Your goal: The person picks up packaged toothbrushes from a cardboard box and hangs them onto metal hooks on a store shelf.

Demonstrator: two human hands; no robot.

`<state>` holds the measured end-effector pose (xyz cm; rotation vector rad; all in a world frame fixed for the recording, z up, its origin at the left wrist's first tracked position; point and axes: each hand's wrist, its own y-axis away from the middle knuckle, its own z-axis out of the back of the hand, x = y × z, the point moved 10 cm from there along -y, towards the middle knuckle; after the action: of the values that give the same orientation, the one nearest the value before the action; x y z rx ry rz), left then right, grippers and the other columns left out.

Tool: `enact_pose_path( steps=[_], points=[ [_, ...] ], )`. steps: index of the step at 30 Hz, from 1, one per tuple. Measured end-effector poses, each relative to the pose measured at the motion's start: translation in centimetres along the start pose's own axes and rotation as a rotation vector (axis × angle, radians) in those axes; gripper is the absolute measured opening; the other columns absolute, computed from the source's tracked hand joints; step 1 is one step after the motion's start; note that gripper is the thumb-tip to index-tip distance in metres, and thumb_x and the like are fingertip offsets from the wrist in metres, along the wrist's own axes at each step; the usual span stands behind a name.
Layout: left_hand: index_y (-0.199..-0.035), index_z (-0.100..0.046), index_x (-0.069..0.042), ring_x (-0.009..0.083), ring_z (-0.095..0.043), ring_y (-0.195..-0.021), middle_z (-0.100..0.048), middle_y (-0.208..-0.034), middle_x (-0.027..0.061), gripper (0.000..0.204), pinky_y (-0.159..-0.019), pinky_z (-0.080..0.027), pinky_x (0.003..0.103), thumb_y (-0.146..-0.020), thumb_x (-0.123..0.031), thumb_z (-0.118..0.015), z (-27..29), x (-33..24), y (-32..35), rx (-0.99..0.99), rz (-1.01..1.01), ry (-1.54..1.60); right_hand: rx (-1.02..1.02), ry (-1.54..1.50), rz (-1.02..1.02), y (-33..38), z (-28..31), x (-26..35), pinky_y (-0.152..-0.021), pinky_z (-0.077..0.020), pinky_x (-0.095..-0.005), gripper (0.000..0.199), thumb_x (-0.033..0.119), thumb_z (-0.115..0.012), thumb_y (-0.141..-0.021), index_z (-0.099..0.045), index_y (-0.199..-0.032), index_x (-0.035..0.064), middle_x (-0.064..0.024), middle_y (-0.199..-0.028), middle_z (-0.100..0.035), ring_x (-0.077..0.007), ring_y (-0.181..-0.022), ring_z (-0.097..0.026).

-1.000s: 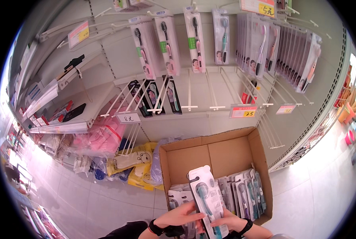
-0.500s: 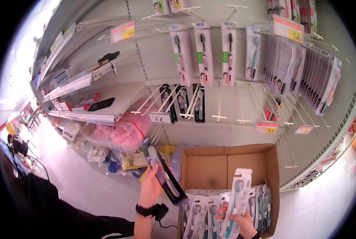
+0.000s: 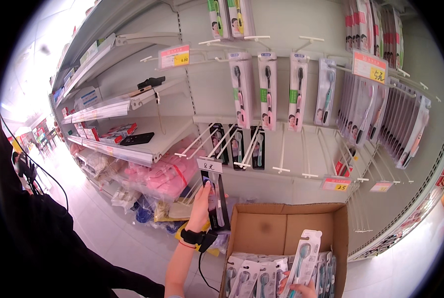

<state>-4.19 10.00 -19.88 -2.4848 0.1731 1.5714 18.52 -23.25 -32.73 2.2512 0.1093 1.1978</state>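
My left hand grips a toothbrush in a black-edged package, held nearly upright. The top of that package is at a small white price tag, just below the hooks; touching or apart, I cannot tell. Behind the tag, several black toothbrush packages hang on the white wire hooks. Low in front, my right hand holds a white-backed package with a teal toothbrush, tilted over an open cardboard box. Similar packs stand inside it, and part of my right hand is cut off by the lower edge.
Pink-handled toothbrushes hang above, and a dense row of packs hangs to the right. Bare hooks stick out over the box. At left are shelves with a black phone-like slab, and bagged pink goods below.
My left hand has raised the black package toward the hooks and turned it more upright. The shelf sits lower in the picture. My right hand still holds the teal toothbrush pack over the box.
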Motion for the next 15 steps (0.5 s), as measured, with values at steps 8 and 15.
enact_pose_path(
  steps=[8,15],
  points=[
    [-0.101,-0.055,-0.001,0.0194,-0.065,-0.072,-0.066,-0.085,0.0122,0.035,-0.064,-0.052,0.029,-0.097,-0.032,-0.040,1.7,1.4,-3.7,-0.002,-0.005,-0.092,0.045,-0.010,0.055,-1.0,1.2,-0.4,-0.076,-0.0501,-0.0320,0.030,0.012,-0.052,-0.083,-0.060,-0.104,-0.0075,-0.0150,-0.095,-0.065,-0.0235,-0.086,-0.063],
    [-0.100,-0.056,0.000,0.0233,-0.065,-0.068,-0.066,-0.086,0.0139,0.035,-0.064,-0.053,0.031,-0.093,-0.034,-0.048,6.5,6.0,-15.2,-0.020,-0.050,-0.253,0.188,0.053,0.078,-0.3,-1.5,1.4,-0.080,-0.0470,-0.0305,0.030,0.013,-0.052,-0.084,-0.061,-0.104,-0.0069,-0.0140,-0.100,-0.064,-0.0216,-0.090,-0.061]
  ],
)
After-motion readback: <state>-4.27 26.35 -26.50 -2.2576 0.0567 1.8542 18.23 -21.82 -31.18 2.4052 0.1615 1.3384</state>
